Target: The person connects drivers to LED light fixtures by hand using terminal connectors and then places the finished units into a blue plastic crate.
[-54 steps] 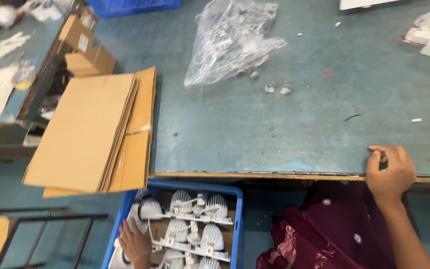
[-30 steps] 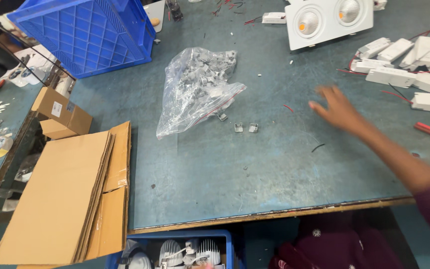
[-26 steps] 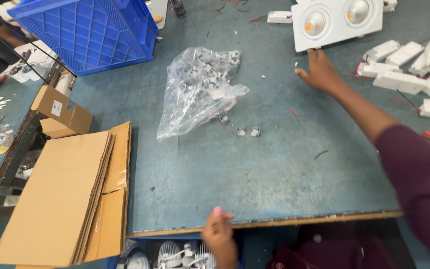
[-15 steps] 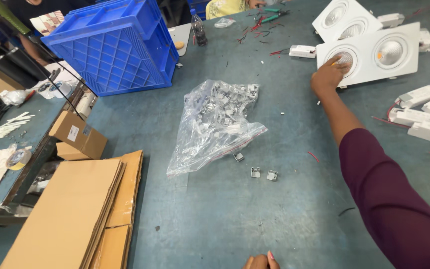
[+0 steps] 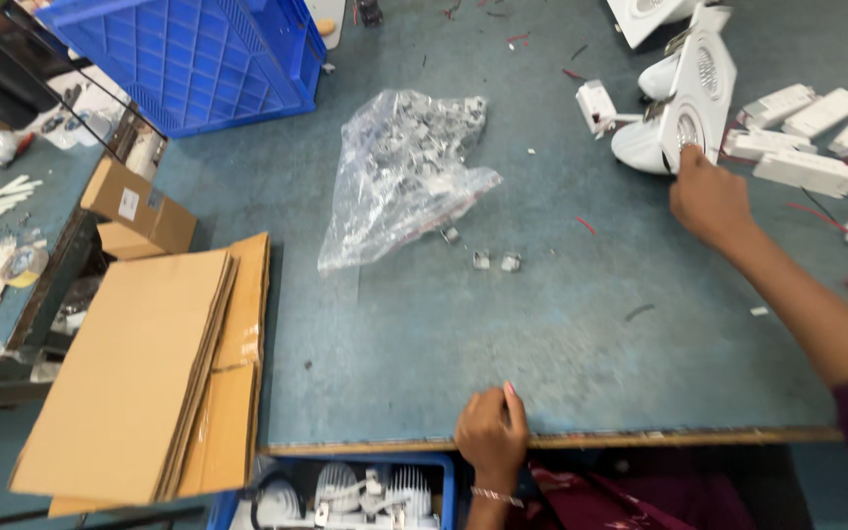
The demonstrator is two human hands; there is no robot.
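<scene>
My right hand point(image 5: 709, 199) grips the lower edge of a white twin downlight fitting point(image 5: 691, 96), which is tipped up on its side at the right of the blue-green table point(image 5: 503, 334). A small white driver box point(image 5: 596, 104) hangs from it by a wire. My left hand point(image 5: 492, 430) rests curled on the table's near edge, holding nothing I can see. Below that edge a blue bin point(image 5: 345, 491) holds white lamp parts with finned heat sinks. A clear plastic bag of small metal clips point(image 5: 399, 175) lies mid-table, with a few loose clips point(image 5: 495, 261) beside it.
A stack of flat cardboard point(image 5: 154, 373) overhangs the table's left side. A small cardboard box point(image 5: 139, 211) sits behind it. An empty blue crate point(image 5: 188, 59) stands at the back left. White rectangular drivers point(image 5: 817, 137) lie at the right, another white fitting point(image 5: 645, 12) at the back.
My right hand reached across the table to the white twin fitting, took hold of it and tipped it up on edge. My left hand came up from the bin to the table's edge.
</scene>
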